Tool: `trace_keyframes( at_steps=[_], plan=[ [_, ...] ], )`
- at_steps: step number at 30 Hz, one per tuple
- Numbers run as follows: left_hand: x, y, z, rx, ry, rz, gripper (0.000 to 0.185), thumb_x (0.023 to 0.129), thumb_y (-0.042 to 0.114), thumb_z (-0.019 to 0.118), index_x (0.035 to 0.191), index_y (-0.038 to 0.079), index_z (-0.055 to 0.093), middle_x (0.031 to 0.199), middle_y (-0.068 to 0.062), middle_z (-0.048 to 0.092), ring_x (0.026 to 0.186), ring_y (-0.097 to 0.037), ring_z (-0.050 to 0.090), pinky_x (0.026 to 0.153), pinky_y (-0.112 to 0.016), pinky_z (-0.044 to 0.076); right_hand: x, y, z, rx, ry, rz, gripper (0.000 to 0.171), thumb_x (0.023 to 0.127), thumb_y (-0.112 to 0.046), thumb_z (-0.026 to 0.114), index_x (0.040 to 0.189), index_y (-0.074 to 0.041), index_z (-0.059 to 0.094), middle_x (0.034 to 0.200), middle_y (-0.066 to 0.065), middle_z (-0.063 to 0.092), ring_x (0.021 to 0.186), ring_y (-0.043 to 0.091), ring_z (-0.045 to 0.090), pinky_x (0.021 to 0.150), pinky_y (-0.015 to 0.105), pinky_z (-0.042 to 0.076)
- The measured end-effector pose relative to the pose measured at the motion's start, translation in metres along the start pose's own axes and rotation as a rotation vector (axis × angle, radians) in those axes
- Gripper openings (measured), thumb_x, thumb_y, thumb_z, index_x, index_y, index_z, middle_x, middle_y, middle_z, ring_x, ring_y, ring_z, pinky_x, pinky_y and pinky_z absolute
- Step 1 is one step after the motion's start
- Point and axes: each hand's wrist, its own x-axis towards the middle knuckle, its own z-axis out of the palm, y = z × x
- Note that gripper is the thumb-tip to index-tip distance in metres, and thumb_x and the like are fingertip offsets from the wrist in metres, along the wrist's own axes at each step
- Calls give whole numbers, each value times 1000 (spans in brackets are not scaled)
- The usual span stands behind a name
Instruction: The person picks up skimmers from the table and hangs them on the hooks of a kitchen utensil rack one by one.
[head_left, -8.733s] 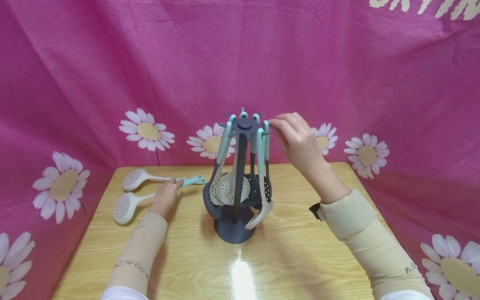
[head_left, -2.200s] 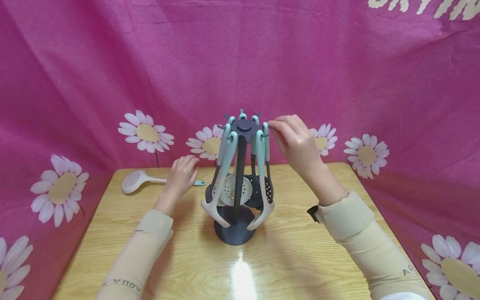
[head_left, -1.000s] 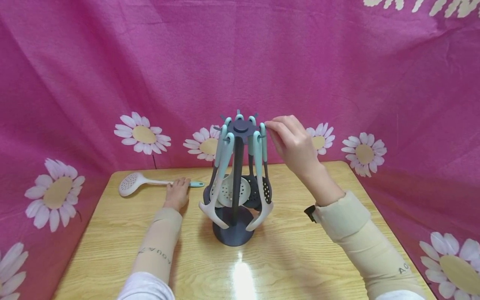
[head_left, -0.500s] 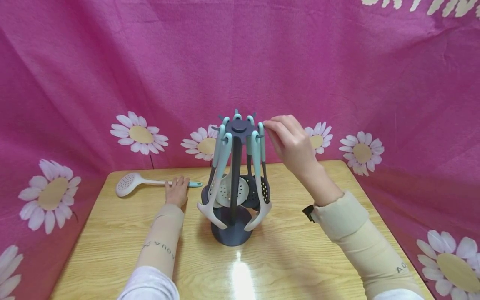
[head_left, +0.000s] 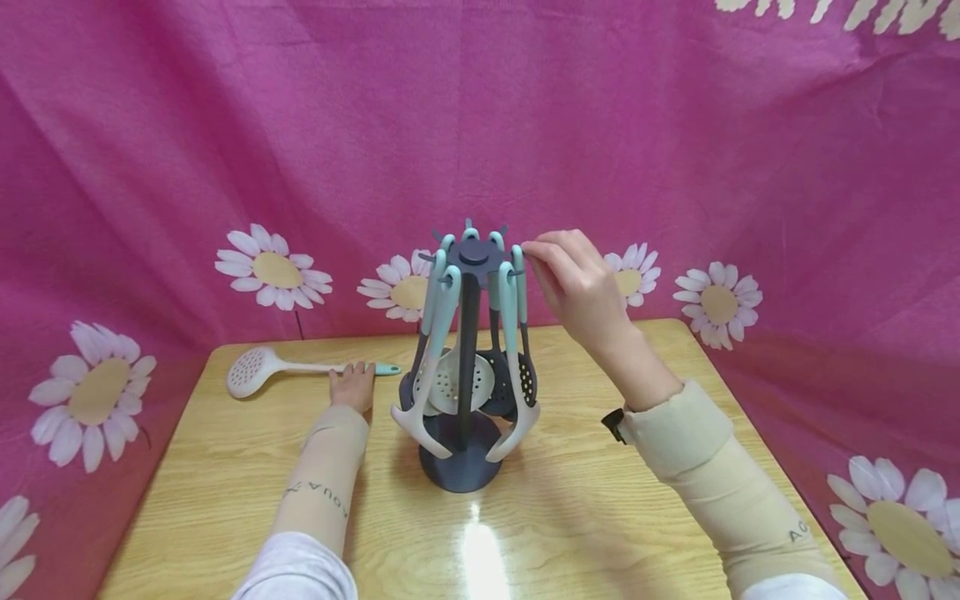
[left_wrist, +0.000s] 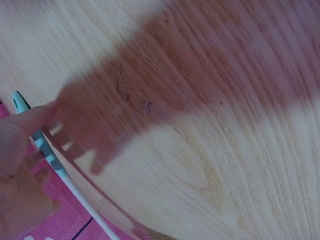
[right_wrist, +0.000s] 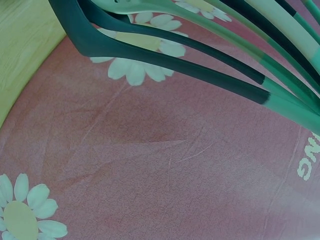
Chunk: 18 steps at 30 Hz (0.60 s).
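The left hand (head_left: 352,387) had dropped to the desk's (head_left: 225,467) far edge, gripping the skimmer (head_left: 300,368) handle; the right hand (head_left: 573,287) still pinched the rack (head_left: 471,258) top.

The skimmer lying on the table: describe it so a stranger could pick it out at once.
Start at the wooden table and go to its far left corner. There the skimmer lies flat, with the left hand on its handle. Every other utensil hangs from the dark rack.

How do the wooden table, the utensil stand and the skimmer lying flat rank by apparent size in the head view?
1. Wooden table, by far the largest.
2. Utensil stand with its hanging tools.
3. Skimmer lying flat, smallest; it lies farther from the camera, so it may look somewhat smaller than it is. The left hand touches its handle.
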Motion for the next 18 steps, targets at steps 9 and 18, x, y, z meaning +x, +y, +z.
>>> trace_keyframes(
  at_steps=[9,18],
  plan=[
    [-4,4,0,-7,-12,-24,50,87,-6,40,137,-7,31,141,-24,28,129,-43,26,103,-62,15,-1,0,0,0,-2,4,9,85,1,59,91,5,64,81,16,61,74,28,55,66,34,49],
    [-3,2,11,-50,79,-27,45,84,-10,43,128,-9,40,136,-25,34,125,-43,32,103,-62,16,-1,0,0,-4,-1,0,9,85,0,59,90,6,64,80,16,61,73,27,55,65,34,49]
  ],
)
